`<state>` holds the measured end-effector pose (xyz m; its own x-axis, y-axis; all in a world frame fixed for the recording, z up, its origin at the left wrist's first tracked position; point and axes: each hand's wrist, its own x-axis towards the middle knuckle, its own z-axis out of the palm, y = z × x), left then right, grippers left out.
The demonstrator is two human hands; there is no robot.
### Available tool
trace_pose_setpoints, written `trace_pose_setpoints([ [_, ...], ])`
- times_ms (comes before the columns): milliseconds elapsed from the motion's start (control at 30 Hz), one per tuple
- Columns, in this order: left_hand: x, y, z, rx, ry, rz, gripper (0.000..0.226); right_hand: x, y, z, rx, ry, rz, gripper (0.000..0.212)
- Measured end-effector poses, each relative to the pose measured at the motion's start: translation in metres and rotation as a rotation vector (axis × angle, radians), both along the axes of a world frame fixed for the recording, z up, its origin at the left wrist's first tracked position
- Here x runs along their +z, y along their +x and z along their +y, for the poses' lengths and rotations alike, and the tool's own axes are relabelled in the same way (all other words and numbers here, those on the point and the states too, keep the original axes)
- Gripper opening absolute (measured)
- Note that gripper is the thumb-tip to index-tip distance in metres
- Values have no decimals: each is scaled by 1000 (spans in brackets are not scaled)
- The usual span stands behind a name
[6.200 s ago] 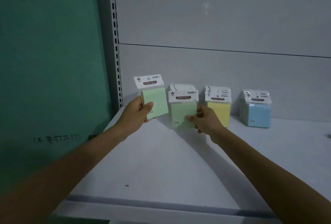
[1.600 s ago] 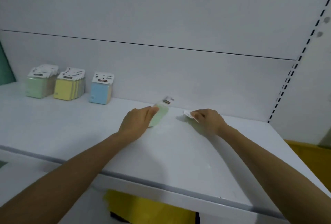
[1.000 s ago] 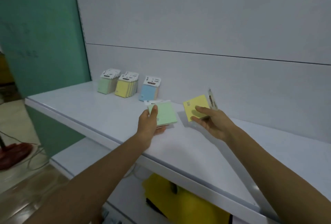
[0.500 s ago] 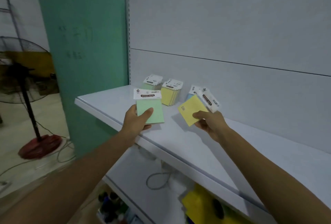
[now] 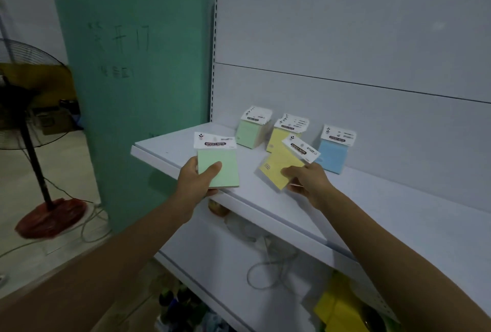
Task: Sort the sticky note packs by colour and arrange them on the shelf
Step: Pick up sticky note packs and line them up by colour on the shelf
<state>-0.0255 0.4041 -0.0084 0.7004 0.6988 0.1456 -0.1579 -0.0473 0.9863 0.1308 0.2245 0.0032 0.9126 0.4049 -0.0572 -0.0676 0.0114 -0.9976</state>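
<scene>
White shelf [image 5: 265, 198], rear wall: green stack [image 5: 248, 136], yellow stack [image 5: 279, 137], blue stack [image 5: 333, 155]. Left hand [image 5: 198, 181] grips green pack [image 5: 219, 165]; right hand [image 5: 308, 181] pinches yellow pack [image 5: 281, 167]. Step: delivery. Next: stand each upright against matching stack.

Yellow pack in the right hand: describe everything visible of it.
The yellow pack is a square pale-yellow pad topped by a white header card printed STICKY NOTE. It is tilted, header toward the upper right, held over the shelf in front of the yellow stack. The right hand pinches its lower right corner.
</scene>
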Motion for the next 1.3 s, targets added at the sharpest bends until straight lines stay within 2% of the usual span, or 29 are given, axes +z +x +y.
trace_pose_setpoints([
  [167,0,38,6,-85,78,-4,20,3,28,2,-89,-16,17,39],
  [300,0,71,10,-125,133,2,17,14,59,14,-105,-64,-20,26],
  [500,13,124,47,-216,273,7,18,20,110,55,-125,-176,-166,34],
  [567,16,140,59,-230,301,8,17,18,124,67,-155,-349,-300,28],
  [633,13,155,71,-235,325,26,15,16,132,72,-224,-720,-534,24],
  [700,7,169,81,-245,367,62,13,13,136,71,-328,-906,-655,35],
  [767,1,182,89,-266,448,104,13,10,139,68,-406,-919,-702,47],
  [833,-3,194,93,-267,612,165,21,6,142,66,-454,-908,-720,57],
  [900,-2,204,99,-256,751,219,27,3,140,65,-508,-849,-693,58],
  [1000,1,218,113,-225,884,227,28,-4,131,70,-585,-750,-758,42],
  [1100,3,231,131,-165,1036,198,35,-11,115,87,-489,-727,-898,27],
  [1200,-2,244,153,-182,1053,179,42,-16,101,121,-394,-770,-943,22],
  [1300,-8,255,169,-175,1030,144,53,-27,91,165,-433,-634,-890,25],
])
